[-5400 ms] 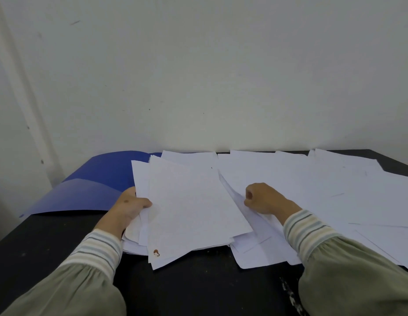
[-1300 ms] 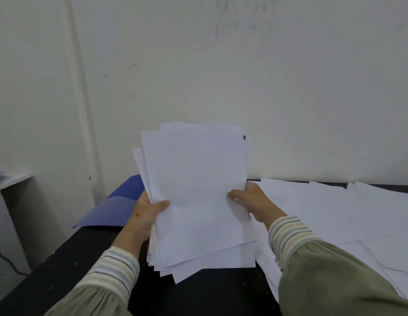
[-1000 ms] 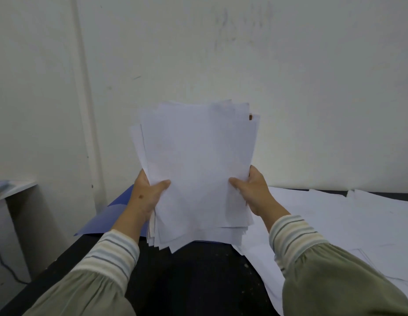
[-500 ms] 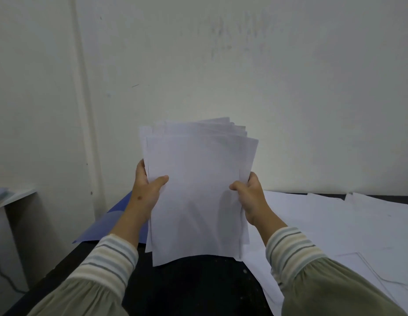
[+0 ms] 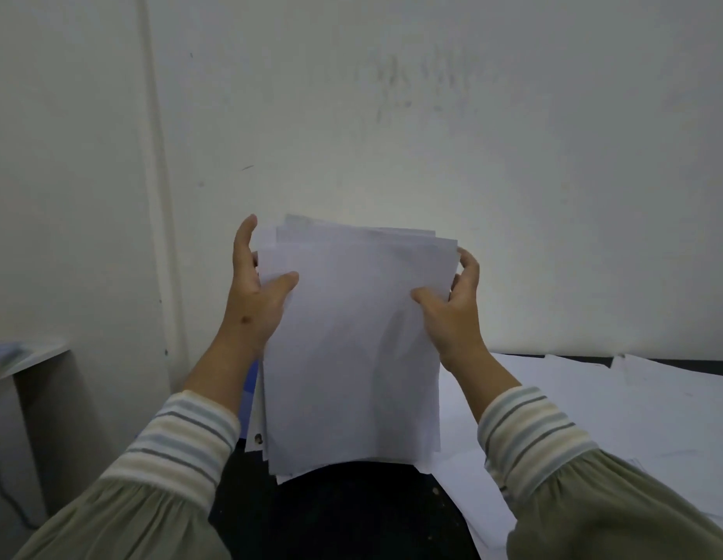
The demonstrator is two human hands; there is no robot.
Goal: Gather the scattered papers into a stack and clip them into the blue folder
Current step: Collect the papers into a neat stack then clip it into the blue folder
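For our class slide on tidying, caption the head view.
Both hands, left hand and right hand, hold a paper stack upright above the dark table.

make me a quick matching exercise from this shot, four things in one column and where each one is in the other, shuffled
Things:
1. paper stack
2. loose sheets
3. blue folder
4. left hand

Places:
A. spread flat on the dark table, right side
B. held upright between both hands
C. gripping the stack's left edge
D. only a sliver showing behind the left wrist

Pairs: 1-B, 2-A, 3-D, 4-C
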